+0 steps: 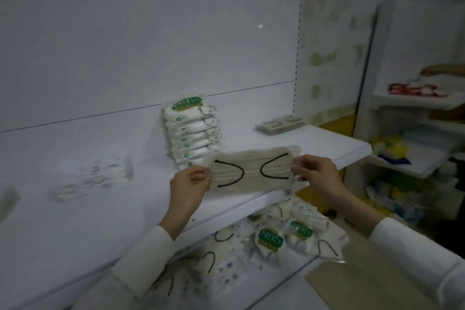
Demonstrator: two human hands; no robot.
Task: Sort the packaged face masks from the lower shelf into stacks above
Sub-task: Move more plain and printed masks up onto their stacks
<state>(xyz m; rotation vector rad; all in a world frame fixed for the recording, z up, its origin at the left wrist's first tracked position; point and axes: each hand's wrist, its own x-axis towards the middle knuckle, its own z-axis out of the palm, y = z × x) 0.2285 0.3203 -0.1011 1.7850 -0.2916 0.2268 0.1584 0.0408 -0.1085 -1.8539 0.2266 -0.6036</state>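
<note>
A beige packaged face mask (253,170) with black ear loops is held flat over the front edge of the upper shelf (327,143). My left hand (192,185) pinches its left end and my right hand (314,173) pinches its right end. Behind it stands a tall stack of white masks with green labels (191,133). A low stack of beige masks (280,123) lies at the back right, and a blurred stack of white packs (93,176) sits at the left. Several loose mask packs (271,236) are jumbled on the lower shelf.
To the right stands another shelving unit (412,100) with red-and-white packs and yellow and blue goods. Another person's hand (442,69) reaches in at the far right edge. A brown cardboard sheet (364,282) lies at the bottom right.
</note>
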